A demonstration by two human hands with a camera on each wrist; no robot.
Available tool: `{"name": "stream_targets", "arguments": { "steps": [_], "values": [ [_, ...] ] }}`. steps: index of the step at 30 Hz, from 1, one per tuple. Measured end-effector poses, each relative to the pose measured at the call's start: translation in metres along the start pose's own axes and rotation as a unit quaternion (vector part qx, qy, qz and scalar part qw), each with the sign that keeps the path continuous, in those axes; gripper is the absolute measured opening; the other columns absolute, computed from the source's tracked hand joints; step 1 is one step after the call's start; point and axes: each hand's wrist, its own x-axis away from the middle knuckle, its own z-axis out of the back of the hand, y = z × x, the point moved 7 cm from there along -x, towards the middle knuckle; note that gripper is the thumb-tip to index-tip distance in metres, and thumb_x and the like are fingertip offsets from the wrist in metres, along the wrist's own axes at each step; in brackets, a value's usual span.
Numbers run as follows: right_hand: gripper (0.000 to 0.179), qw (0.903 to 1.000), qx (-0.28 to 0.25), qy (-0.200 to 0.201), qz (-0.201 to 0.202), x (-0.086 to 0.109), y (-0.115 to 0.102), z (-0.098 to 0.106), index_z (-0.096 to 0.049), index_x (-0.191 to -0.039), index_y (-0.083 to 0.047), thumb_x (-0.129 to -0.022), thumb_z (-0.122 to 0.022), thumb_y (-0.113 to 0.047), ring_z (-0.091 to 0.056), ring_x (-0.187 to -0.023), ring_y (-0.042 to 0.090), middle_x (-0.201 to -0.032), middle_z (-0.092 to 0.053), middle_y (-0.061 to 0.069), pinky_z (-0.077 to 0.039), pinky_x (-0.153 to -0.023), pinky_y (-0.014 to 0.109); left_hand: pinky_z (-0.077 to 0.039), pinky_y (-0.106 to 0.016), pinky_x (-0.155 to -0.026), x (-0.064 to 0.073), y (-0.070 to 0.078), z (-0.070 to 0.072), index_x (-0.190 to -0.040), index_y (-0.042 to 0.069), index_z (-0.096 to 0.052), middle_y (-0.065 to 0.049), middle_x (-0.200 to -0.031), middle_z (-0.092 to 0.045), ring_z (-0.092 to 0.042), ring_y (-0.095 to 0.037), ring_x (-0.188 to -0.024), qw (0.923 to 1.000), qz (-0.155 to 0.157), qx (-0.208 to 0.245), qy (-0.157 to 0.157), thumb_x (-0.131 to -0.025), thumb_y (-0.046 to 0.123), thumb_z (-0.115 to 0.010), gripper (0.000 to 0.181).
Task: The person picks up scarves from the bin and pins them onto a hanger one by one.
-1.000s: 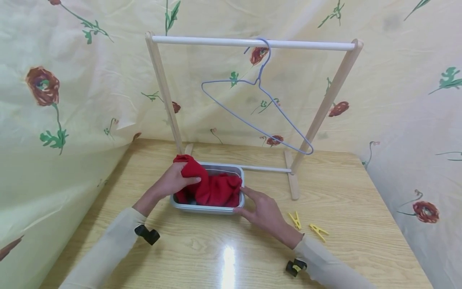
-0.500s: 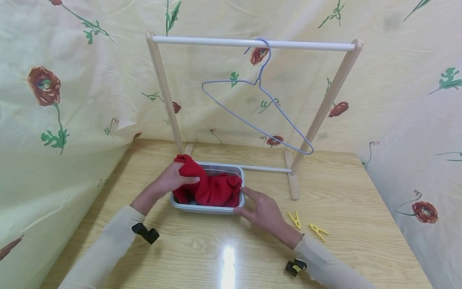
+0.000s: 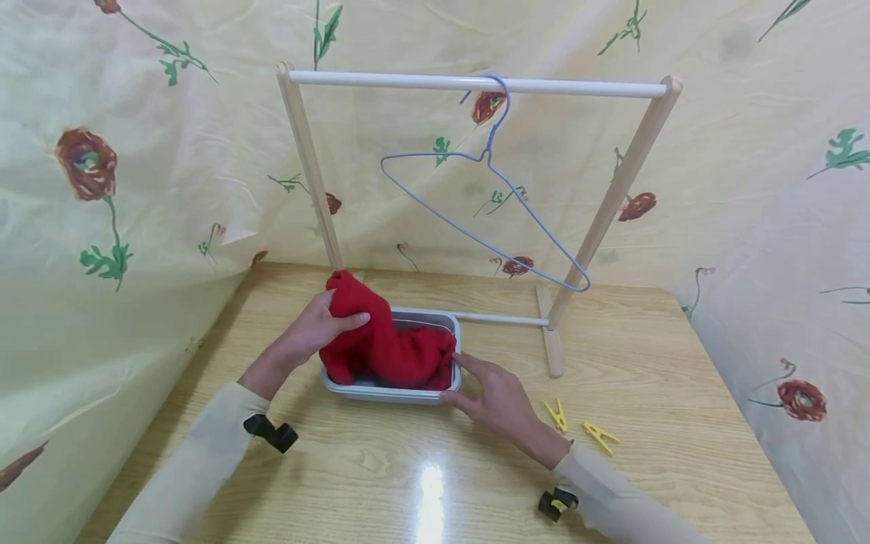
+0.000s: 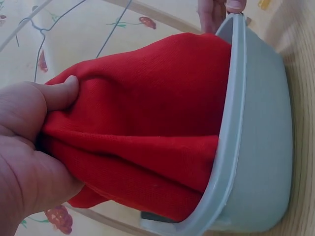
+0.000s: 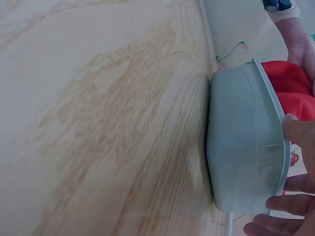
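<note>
My left hand (image 3: 314, 331) pinches a bunched red knit cloth (image 3: 401, 355), thumb on the near side, and holds its left part above a pale blue-grey plastic basin (image 3: 390, 395). The rest of the cloth lies inside the basin; in the left wrist view the red cloth (image 4: 152, 88) stretches from my hand down past the rim. At the basin's right end, my right hand (image 3: 499, 397) grips the corner, its thumb on the near rim and its fingers round the end. The right wrist view has the basin's wall (image 5: 241, 142) side-on. The fingers of my left hand behind the cloth are hidden.
Behind the basin stands a rack with wooden legs and a white top rail (image 3: 408, 79). A blue wire hanger (image 3: 488, 155) hangs on it. Two yellow clothespins (image 3: 557, 415) lie right of my right hand. Flower-printed sheeting surrounds the wooden table (image 3: 367, 468).
My left hand has moved up and slightly left, lifting the left part of the red cloth higher over the basin. The right hand and the basin have stayed in place.
</note>
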Motion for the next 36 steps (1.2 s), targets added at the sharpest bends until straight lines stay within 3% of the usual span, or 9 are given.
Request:
{"name": "stream_targets", "arguments": {
  "steps": [4,9,13,24,36],
  "values": [
    [0.073,1.0,-0.002,0.001,0.001,0.0,0.0,0.0,-0.059,-0.143,-0.011,-0.086,-0.078,-0.051,-0.063,-0.126,0.028,-0.141,-0.063,0.008,-0.053,-0.101,0.046,-0.054,-0.042,-0.096,0.0,0.005,0.001,-0.141,0.004,-0.049,-0.018,-0.135,-0.057,-0.057,-0.031,-0.121,0.9997,-0.006,0.022,0.007,-0.097,0.012,-0.07,0.049],
    [0.073,1.0,-0.002,0.004,0.005,0.001,0.0,0.0,-0.06,-0.143,-0.011,-0.086,-0.079,-0.052,-0.063,-0.126,0.027,-0.141,-0.063,0.007,-0.053,-0.1,0.046,-0.054,-0.04,-0.094,0.0,0.016,0.007,-0.141,0.003,-0.049,-0.017,-0.135,-0.058,-0.058,-0.029,-0.119,0.9984,-0.018,0.038,0.038,-0.097,0.012,-0.069,0.049],
    [0.073,1.0,-0.002,0.006,0.006,0.001,0.0,0.001,-0.06,-0.143,-0.011,-0.086,-0.079,-0.052,-0.063,-0.125,0.027,-0.14,-0.064,0.007,-0.053,-0.1,0.046,-0.056,-0.034,-0.092,0.0,0.028,0.012,-0.139,0.003,-0.049,-0.013,-0.133,-0.059,-0.059,-0.026,-0.118,0.9957,-0.041,0.053,0.064,-0.096,0.011,-0.07,0.049],
    [0.073,0.9999,-0.009,-0.005,-0.003,0.001,0.0,0.001,-0.058,-0.145,-0.011,-0.088,-0.077,-0.052,-0.062,-0.128,0.028,-0.143,-0.062,0.007,-0.053,-0.101,0.047,-0.057,-0.031,-0.089,0.0,0.055,0.017,-0.132,0.012,-0.055,-0.002,-0.125,-0.062,-0.06,-0.023,-0.115,0.9873,-0.094,0.081,0.099,-0.096,0.01,-0.069,0.038],
    [0.073,0.9999,-0.012,-0.001,0.002,0.002,0.0,0.002,-0.059,-0.144,-0.011,-0.087,-0.078,-0.051,-0.063,-0.126,0.028,-0.142,-0.062,0.007,-0.053,-0.1,0.046,-0.057,-0.031,-0.088,0.001,0.088,0.019,-0.131,0.012,-0.055,-0.003,-0.125,-0.062,-0.06,-0.026,-0.115,0.9815,-0.135,0.083,0.108,-0.094,0.005,-0.07,0.041]
  ]
}}
